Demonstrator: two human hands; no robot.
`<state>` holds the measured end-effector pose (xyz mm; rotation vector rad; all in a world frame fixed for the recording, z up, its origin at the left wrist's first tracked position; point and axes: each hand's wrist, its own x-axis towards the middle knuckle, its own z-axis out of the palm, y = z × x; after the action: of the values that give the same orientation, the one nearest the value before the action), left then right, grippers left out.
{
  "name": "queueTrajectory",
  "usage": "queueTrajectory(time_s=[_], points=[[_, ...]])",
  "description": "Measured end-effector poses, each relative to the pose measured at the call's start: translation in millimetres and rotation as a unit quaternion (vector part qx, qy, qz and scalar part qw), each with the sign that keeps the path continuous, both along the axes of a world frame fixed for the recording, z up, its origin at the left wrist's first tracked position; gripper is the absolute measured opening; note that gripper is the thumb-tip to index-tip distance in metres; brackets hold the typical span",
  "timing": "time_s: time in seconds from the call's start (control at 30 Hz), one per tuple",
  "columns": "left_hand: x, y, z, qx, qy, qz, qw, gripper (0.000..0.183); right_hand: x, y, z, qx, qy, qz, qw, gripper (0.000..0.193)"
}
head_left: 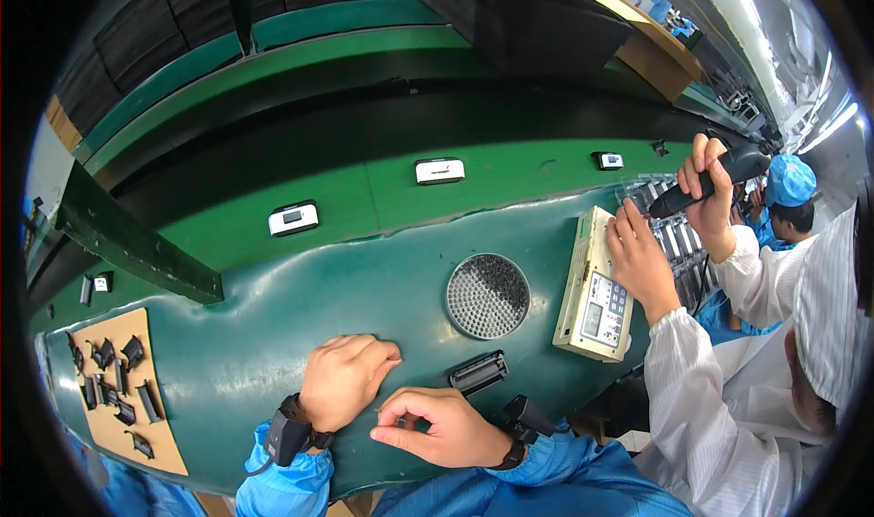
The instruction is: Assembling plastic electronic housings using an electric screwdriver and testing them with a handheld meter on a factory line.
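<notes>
- Filled across the middle by a green worktop (255, 353), glossy, wavy at its far edge
- Bordered beyond by a flat green strip (519, 176), then a dark band (300, 144)
- Crossed at left by a dark green post (137, 235)
- Closed off at the back by black panels (146, 30)
- Lit at upper right by white tube lights (839, 119)

Here's the head camera, perched above, peering down and forward through its fisheye over the green workbench (364, 285), the wearer's left hand (342, 380) and right hand (446, 428) close at six o'clock, the bright green strip (378, 198) farther toward twelve.
</notes>
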<state>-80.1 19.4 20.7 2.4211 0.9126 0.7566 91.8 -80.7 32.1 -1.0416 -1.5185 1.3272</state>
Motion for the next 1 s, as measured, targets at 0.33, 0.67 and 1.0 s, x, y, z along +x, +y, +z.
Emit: queueTrajectory(time_s=[0.33,0.67,1.0], points=[[-4.3,3.2,-3.4,0.014,0.062,-0.029,0.998,0.008,-6.0,2.1,-1.6,0.013,-0.014,-0.004,1.000,0.017],[-5.0,4.4,-8.1,0.012,0.044,-0.038,0.998,0.009,-7.6,2.2,-4.4,0.019,-0.032,0.004,0.999,0.018],[-6.0,5.5,-8.3,0.015,0.043,-0.038,0.998,0.011,-7.6,4.1,-6.1,0.021,-0.040,0.015,0.999,0.014]])
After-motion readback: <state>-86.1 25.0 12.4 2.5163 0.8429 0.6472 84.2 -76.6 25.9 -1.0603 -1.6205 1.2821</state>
